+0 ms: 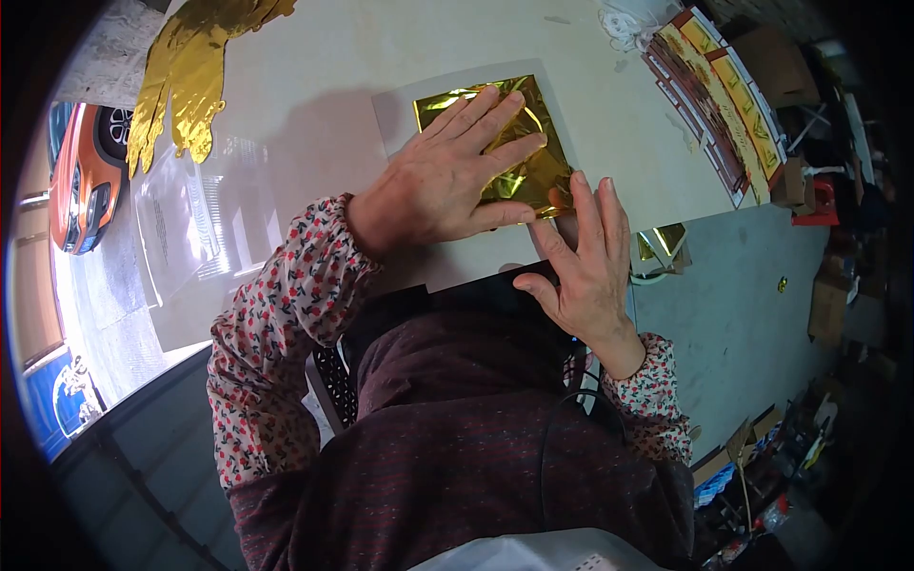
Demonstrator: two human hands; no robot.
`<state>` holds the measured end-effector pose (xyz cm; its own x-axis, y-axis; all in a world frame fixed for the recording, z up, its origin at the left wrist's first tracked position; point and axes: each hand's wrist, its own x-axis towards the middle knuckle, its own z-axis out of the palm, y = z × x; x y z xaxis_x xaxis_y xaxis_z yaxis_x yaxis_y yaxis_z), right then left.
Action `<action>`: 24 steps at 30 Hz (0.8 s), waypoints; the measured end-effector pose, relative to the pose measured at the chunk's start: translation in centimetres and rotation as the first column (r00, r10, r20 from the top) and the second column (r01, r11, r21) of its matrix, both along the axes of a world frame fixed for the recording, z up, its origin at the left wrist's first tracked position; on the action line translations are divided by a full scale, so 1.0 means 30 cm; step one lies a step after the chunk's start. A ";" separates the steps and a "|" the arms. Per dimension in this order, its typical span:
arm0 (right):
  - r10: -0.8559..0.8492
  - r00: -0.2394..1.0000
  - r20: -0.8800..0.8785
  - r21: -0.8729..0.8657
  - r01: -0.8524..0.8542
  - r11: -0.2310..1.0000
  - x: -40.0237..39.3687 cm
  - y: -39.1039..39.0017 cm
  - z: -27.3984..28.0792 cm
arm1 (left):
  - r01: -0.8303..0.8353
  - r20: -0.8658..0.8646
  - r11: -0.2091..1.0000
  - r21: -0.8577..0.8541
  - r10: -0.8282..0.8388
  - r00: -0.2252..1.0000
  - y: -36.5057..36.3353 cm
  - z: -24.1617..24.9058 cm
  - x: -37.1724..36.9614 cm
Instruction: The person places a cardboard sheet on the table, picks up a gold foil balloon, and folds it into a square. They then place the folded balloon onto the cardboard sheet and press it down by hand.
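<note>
A square of shiny gold foil [541, 116] lies on a thin pale sheet [385, 119] at the table's near edge. Across the foil's left and middle part rests my left hand [457, 171], palm down, fingers stretched and thumb along the lower edge. At the foil's lower right corner is my right hand [587, 257], its fingers extended and fingertips right at the foil's edge. Both hands have their fingers apart and grip nothing. My left hand covers much of the foil.
Flat gold foil pieces [195, 81] hang over the table's [314, 57] far left. Clear plastic film [181, 224] lies at the left edge. Printed cards [714, 105] and a bundle of white string [628, 24] are at the right. Cardboard boxes [833, 305] stand beyond.
</note>
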<state>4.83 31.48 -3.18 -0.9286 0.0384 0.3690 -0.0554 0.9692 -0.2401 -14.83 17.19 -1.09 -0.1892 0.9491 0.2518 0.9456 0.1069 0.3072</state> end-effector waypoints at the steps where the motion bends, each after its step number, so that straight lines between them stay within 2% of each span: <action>1: -0.004 1.000 0.003 0.001 0.004 1.000 0.004 0.002 -0.002 | 0.003 -0.001 1.000 0.001 -0.003 1.000 0.000 -0.002 -0.002; 8: -0.011 0.999 -0.049 -0.005 0.011 1.000 0.048 0.042 -0.037 | 0.009 0.013 1.000 0.000 -0.009 1.000 -0.004 -0.003 -0.003; 14: -0.004 1.000 -0.007 0.028 0.004 1.000 0.030 0.035 -0.002 | 0.007 0.014 1.000 -0.008 -0.006 1.000 -0.005 0.012 0.003; 20: -0.072 0.997 0.035 0.054 0.070 0.996 0.023 -0.004 -0.001 | 0.003 -0.006 1.000 -0.011 -0.003 1.000 -0.006 0.011 0.002; 24: -0.046 0.998 0.034 0.005 0.045 0.999 0.016 -0.031 0.011 | 0.002 0.007 1.000 0.003 -0.002 1.000 -0.017 0.018 0.007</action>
